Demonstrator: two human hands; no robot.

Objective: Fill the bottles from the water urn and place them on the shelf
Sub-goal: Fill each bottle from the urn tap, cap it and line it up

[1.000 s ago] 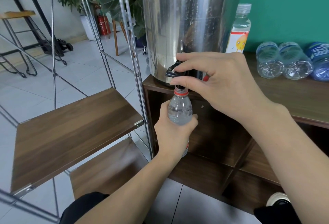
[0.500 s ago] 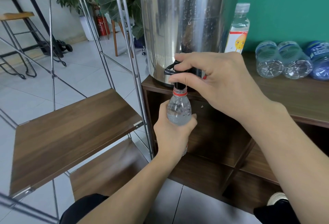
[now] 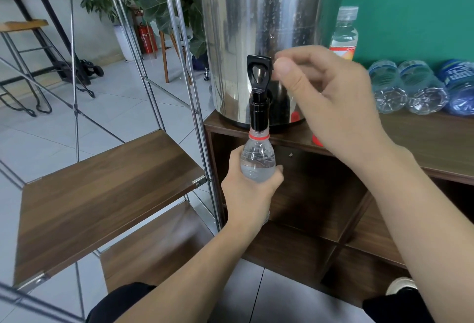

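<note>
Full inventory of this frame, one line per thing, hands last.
water urn: 1, steel, on cabinet top
tap lever: 1, black, upright at urn front
bottle: 1, clear, red neck ring, mouth under the spout
upright bottle: 1, clear, right of urn
lying bottles: 3, two clear, one blue, by green wall
cabinet: 1, dark wood
shelf: 1 rack, wood boards, metal frame, left
left hand: holds bottle
right hand: beside lever, grip empty

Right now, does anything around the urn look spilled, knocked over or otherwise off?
No spill shows. Three bottles lie on their sides on the cabinet top, apparently empty. The bottle in the left hand sits upright under the tap. Nothing else stands out.
</note>
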